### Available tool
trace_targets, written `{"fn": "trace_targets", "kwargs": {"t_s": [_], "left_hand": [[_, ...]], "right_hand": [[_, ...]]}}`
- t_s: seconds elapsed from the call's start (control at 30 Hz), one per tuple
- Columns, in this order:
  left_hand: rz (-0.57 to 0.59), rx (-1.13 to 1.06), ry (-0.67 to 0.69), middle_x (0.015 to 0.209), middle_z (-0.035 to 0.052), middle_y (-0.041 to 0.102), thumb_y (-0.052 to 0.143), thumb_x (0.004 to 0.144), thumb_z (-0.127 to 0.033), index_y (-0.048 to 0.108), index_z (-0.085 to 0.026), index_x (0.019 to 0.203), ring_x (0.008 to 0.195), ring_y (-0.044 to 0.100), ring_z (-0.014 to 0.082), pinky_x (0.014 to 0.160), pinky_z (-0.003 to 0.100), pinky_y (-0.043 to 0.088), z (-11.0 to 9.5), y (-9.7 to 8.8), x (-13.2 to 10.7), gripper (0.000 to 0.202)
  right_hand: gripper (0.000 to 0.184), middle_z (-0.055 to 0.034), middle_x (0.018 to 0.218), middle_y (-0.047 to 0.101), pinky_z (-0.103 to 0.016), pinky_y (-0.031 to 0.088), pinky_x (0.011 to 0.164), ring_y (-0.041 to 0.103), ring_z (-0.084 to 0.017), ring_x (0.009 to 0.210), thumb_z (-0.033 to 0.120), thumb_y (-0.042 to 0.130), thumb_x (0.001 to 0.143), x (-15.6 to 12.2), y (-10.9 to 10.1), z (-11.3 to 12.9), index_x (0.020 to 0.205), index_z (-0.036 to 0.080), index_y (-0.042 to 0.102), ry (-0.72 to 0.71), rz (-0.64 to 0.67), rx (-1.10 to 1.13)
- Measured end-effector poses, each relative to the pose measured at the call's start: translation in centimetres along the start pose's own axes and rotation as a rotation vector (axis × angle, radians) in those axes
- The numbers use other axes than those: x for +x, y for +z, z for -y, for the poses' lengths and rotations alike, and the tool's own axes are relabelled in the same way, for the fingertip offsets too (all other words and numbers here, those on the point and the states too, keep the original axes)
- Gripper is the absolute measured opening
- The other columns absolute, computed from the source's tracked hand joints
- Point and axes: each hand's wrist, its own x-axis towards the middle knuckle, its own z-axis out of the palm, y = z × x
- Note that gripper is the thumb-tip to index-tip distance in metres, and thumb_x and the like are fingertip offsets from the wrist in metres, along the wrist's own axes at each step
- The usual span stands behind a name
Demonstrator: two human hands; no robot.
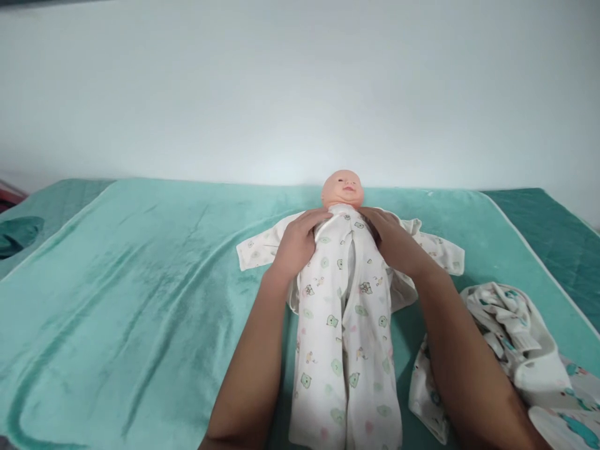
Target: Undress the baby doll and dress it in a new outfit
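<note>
A baby doll [342, 187] lies on its back on a teal blanket [140, 281], head toward the wall. It wears a white printed sleepsuit [344, 337] whose front is partly open along the middle. My left hand [298, 240] grips the sleepsuit's left front panel near the doll's chest, fingers curled onto the fabric. My right hand [392, 240] presses on the right front panel by the shoulder, fingers closed on the cloth. Both sleeves lie spread flat to either side.
A crumpled pile of white printed baby clothes [510, 350] lies at the right, beside my right forearm. A darker green quilted surface [553, 231] shows under the blanket at right and far left. A plain white wall [300, 94] rises behind.
</note>
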Motion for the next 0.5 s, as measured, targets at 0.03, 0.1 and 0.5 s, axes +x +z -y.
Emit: {"fn": "trace_targets", "kwargs": {"t_s": [0.03, 0.1, 0.5], "left_hand": [[0.014, -0.001, -0.037, 0.134, 0.0024, 0.066, 0.034, 0.080, 0.002, 0.065, -0.024, 0.122, 0.124, 0.060, 0.0153, 0.109, 0.035, 0.046, 0.1, 0.0, 0.0, 0.058], [0.051, 0.054, -0.100, 0.139, 0.0014, 0.062, 0.033, 0.078, 0.003, 0.061, -0.025, 0.129, 0.128, 0.057, 0.0156, 0.113, 0.037, 0.042, 0.3, -0.2, -0.1, 0.064], [0.121, 0.580, -0.290, 0.143, -0.0036, 0.058, 0.036, 0.079, -0.001, 0.048, -0.035, 0.141, 0.135, 0.048, 0.0220, 0.124, 0.056, 0.014, 2.2, -0.7, -1.0, 0.072]], "right_hand": [[0.064, -0.0118, 0.148, 0.050, -0.050, 0.039, 0.110, 0.044, -0.030, 0.136, 0.013, 0.047, 0.085, 0.0, 0.1, -0.4, 0.148, 0.021, 0.039, 0.000, 0.028, -0.016], [0.065, -0.0147, 0.148, 0.048, -0.052, 0.037, 0.111, 0.042, -0.032, 0.138, 0.015, 0.049, 0.084, -0.1, 0.3, -1.4, 0.148, 0.017, 0.038, 0.002, 0.062, -0.082], [0.041, -0.0157, 0.122, 0.065, -0.046, 0.048, 0.092, 0.060, -0.034, 0.114, 0.016, 0.044, 0.091, -0.1, 0.7, -1.9, 0.131, 0.017, 0.053, 0.286, 0.081, -0.405]]}}
